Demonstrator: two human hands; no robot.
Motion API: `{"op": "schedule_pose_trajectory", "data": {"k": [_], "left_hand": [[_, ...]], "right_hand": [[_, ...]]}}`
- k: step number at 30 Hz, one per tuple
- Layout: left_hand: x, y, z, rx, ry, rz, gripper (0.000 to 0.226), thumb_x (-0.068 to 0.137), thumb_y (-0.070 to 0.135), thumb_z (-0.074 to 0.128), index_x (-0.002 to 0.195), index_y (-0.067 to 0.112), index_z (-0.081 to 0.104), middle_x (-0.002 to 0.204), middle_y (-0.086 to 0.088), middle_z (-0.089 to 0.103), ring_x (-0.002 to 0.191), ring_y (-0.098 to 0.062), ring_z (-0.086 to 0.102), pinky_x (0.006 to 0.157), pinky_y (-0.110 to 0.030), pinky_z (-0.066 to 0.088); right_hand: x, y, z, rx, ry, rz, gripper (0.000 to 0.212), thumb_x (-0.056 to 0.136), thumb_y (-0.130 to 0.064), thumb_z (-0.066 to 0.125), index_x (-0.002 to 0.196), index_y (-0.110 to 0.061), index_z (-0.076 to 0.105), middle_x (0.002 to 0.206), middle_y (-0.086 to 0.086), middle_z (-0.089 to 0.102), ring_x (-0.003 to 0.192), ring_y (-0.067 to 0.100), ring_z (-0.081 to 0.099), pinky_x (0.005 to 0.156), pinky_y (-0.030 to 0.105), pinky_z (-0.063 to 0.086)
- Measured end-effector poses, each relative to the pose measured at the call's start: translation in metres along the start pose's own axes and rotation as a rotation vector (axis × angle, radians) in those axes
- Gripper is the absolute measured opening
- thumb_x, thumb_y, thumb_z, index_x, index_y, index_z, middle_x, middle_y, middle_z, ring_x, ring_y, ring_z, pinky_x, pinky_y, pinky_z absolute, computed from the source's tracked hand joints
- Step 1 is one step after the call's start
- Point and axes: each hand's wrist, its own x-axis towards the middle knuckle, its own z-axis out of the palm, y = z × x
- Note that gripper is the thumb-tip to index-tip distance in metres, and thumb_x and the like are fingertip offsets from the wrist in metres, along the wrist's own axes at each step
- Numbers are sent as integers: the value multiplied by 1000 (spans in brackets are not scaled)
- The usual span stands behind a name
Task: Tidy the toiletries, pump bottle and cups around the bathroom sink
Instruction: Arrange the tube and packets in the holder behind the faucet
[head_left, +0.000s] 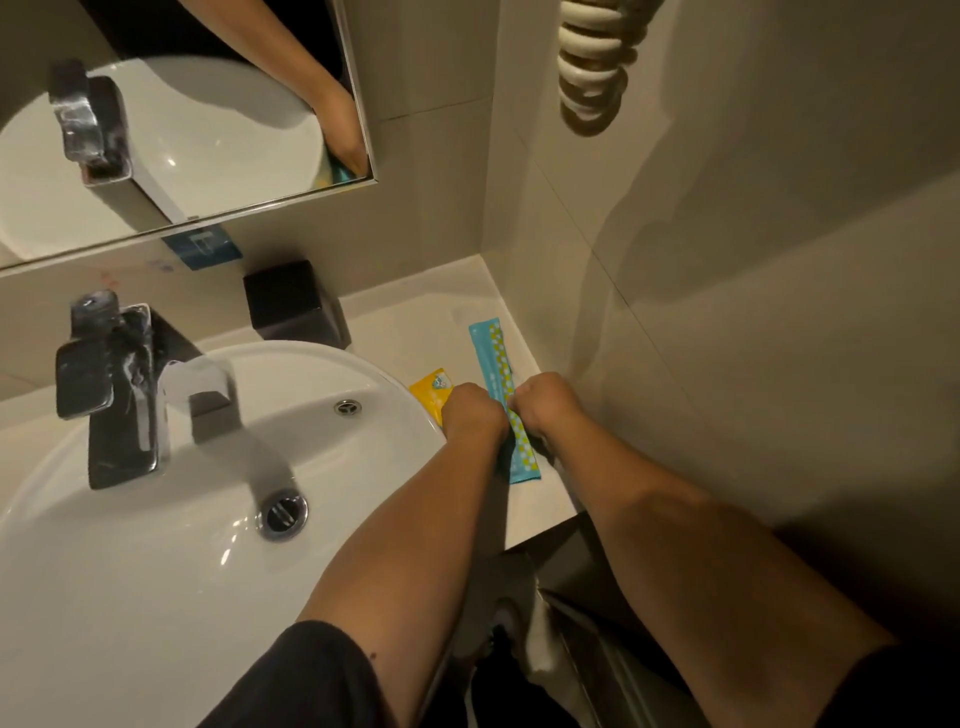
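A long blue toiletry packet (491, 358) with a yellow-and-white dotted strip lies on the white counter to the right of the sink (156, 545). My left hand (472, 413) and my right hand (548, 402) are both curled around its middle, one on each side. A small yellow sachet (431, 389) lies beside the sink rim, partly under my left hand. The packet's near end (524, 465) sticks out below my hands. No pump bottle or cups are in view.
A black square box (293, 301) stands at the back of the counter. A dark chrome faucet (119, 395) overhangs the basin. The mirror (208, 130) hangs above, and a coiled white cord (595, 62) on the right wall. The tiled wall (675, 364) closes the counter's right side.
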Motion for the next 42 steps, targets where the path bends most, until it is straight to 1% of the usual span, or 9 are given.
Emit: {"op": "schedule_pose_trajectory", "data": {"k": [4,7,10,16,20,24,27,35,42], "left_hand": [[-14,8,-11,-185,69,27,14,87,8,55,94,3,66,102,-15,68,97,-32,63,72,-32,45],[-26,17,-37,-239,95,84,7,86,9,57,81,12,61,93,-11,68,89,-29,63,69,-32,46],[-33,22,-79,-304,131,162,6,86,12,60,82,14,63,86,-6,68,82,-26,64,72,-36,53],[-46,8,-180,-381,309,306,8,87,16,61,80,19,64,81,1,67,78,-19,64,68,-33,51],[-40,-19,-231,-476,394,312,14,88,17,60,78,26,63,80,3,68,77,-21,68,68,-47,58],[-27,-27,-260,-485,539,286,11,90,14,59,82,20,65,82,3,68,79,-19,66,73,-38,55],[-11,-30,-265,-499,625,241,9,91,14,57,87,16,65,87,0,69,81,-18,64,67,-28,46],[27,-33,-245,-487,796,98,14,95,24,53,95,21,67,88,2,68,79,-17,62,67,-29,47],[49,-50,-229,-383,709,37,18,95,20,50,99,17,67,92,-4,70,83,-21,62,72,-33,51]], "right_hand": [[-10,-8,-9,124,28,-53,14,90,-13,54,80,-16,64,95,13,64,85,22,58,68,27,47],[-25,-24,-22,216,93,-115,28,85,-6,62,60,-17,56,64,5,63,63,21,56,59,29,49],[-47,-55,-35,282,114,-218,33,84,-4,63,53,-15,55,39,-7,51,46,13,43,48,23,38],[-80,-144,-28,268,101,-488,29,80,-13,65,53,-15,58,55,2,54,59,20,50,65,46,51],[-96,-202,-7,214,45,-624,23,84,-14,64,61,-17,61,64,3,62,66,21,57,74,46,55],[-89,-244,12,110,56,-738,27,86,-16,63,60,-18,57,64,0,59,65,18,55,65,34,48],[-73,-262,25,86,75,-799,24,89,-19,62,66,-22,57,69,-4,60,69,16,57,64,28,42],[-25,-263,55,120,64,-843,9,89,-20,62,83,-16,67,84,5,69,79,20,62,71,31,47],[0,-244,72,8,32,-822,11,90,-23,61,81,-18,64,78,-3,64,76,17,58,67,26,39]]}}
